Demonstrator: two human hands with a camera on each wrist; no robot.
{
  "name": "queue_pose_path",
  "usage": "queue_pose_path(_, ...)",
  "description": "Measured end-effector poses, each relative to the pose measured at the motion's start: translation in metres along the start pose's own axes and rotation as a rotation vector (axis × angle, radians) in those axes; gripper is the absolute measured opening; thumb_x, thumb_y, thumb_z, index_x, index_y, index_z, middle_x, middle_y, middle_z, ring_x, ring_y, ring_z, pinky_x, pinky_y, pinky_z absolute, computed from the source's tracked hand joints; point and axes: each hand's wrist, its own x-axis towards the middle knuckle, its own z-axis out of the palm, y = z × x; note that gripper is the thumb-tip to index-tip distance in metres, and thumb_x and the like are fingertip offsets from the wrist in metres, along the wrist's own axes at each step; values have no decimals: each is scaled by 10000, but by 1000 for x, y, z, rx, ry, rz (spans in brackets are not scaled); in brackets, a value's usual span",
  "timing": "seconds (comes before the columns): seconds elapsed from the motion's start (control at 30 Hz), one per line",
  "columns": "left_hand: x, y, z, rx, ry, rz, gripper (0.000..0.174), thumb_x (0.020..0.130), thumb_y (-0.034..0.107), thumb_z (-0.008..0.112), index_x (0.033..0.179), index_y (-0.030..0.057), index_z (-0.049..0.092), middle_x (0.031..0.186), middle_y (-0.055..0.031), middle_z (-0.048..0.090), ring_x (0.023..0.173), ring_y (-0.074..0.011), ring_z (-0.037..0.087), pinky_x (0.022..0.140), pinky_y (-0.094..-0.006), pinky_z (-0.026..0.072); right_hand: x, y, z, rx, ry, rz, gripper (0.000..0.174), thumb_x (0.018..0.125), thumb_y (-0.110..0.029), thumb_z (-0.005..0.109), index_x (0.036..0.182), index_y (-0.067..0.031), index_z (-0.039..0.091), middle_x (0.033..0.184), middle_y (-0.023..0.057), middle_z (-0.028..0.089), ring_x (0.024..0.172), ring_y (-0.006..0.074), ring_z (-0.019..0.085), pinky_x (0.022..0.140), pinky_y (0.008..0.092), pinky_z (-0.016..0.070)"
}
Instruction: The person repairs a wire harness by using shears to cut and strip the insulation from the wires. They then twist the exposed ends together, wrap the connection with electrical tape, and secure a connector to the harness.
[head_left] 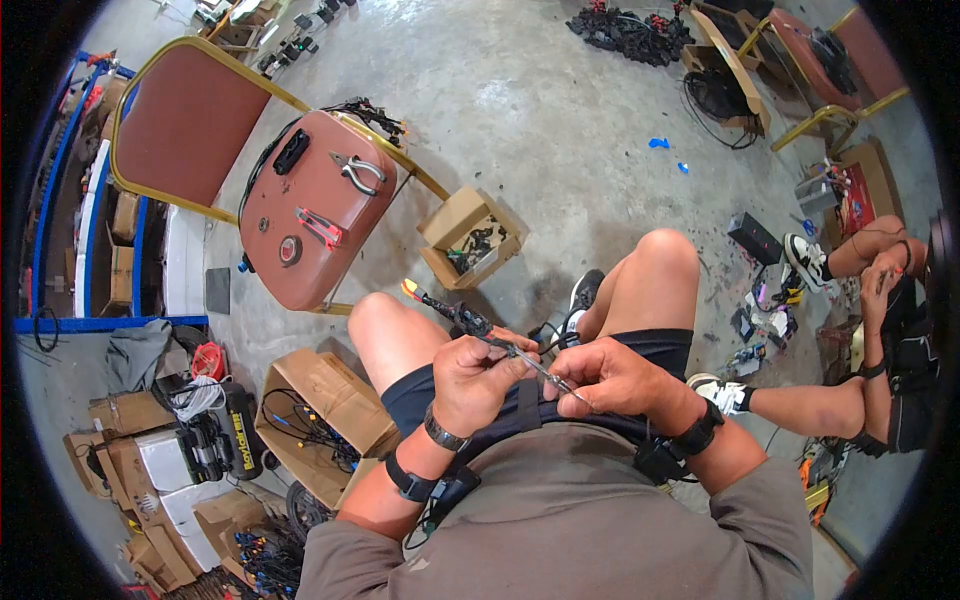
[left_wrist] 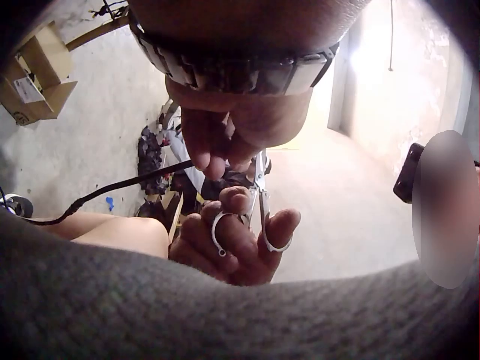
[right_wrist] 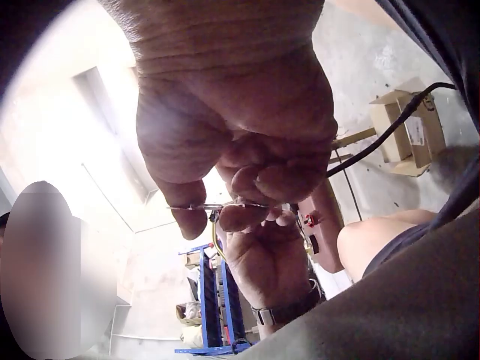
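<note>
Left wrist view, right hand (left_wrist: 232, 244) gripping scissor-like tool (left_wrist: 260, 178), near left hand (left_wrist: 244, 129) pinching black cable (left_wrist: 127, 185)

Yellow lettering (head_left: 246, 440), seemingly "Baylair…", runs along a black cylinder (head_left: 238, 412).

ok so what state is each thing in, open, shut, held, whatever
Scissors, in the right hand, handles apart, blades partly hidden
Black cable, pinched by the left hand, yellow end free
Pliers, handles spread, lying on the chair seat
Red cutter, lying there too, blade unclear
Small box, open, dark bits inside
Larger box, open, cables inside
</note>
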Motion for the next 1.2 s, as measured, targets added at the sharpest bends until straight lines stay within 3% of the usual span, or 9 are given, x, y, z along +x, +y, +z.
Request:
queue_pose_path(0.1,0,0,0,27,2,-67,95,749,-112,680,735,-56,603,853,-170,673,830,-239,662,674,-318,539,-1,-3,3,0,3,6,233,818,-202,717,935,-16,638,690,-61,515,642,32,446,567,215,365)
queue_pose_path(0.17,1,-3,-1,19,-24,52,99,749,-106,686,733,-52,605,853,-168,674,831,-239,663,674,-319,539,0,-3,3,12,10,7,231,817,-200,716,932,-16,638,690,-61,514,640,32,445,568,214,365)
queue_pose_path(0.37,0,0,0,-1,-16,-28,92,749,-64,711,710,-62,627,912,-201,668,802,-224,663,657,-284,550,1,-1,1,-14,-6,-10,239,817,-201,717,938,-11,636,690,-62,510,639,32,443,571,212,369)
queue_pose_path(0.7,-5,1,2,134,-17,42,82,780,-49,695,740,-62,625,884,-171,675,743,-175,657,622,-260,534,4,-2,-1,36,-64,-16,256,822,-170,721,985,0,621,748,-53,532,682,29,467,607,201,390)
queue_pose_path(0.8,-8,-3,2,157,-7,107,182,758,-72,685,691,-40,519,811,-210,672,757,-244,687,618,-316,550,4,-4,-2,57,-87,1,269,824,-174,723,999,2,619,766,-51,539,700,25,472,622,193,392)
queue_pose_path(0.87,-9,-4,3,132,-8,144,88,797,-29,691,747,-53,623,853,-148,682,680,-156,653,600,-251,526,4,-3,-3,77,-104,14,275,824,-176,724,1006,2,618,771,-52,542,707,24,475,627,190,391)
queue_pose_path(1.1,-11,-6,1,208,-52,215,62,796,-34,688,778,-45,630,828,-152,686,679,-164,659,597,-255,524,4,-2,1,117,-161,13,284,829,-172,722,1028,-3,612,780,-57,553,701,24,480,618,183,386)
queue_pose_path(1.2,-12,-6,3,108,-13,161,106,792,-54,678,714,-31,610,811,-159,686,684,-186,668,598,-260,523,1,-4,-3,78,-154,19,283,833,-169,717,1035,-2,612,780,-54,563,689,23,483,607,185,389)
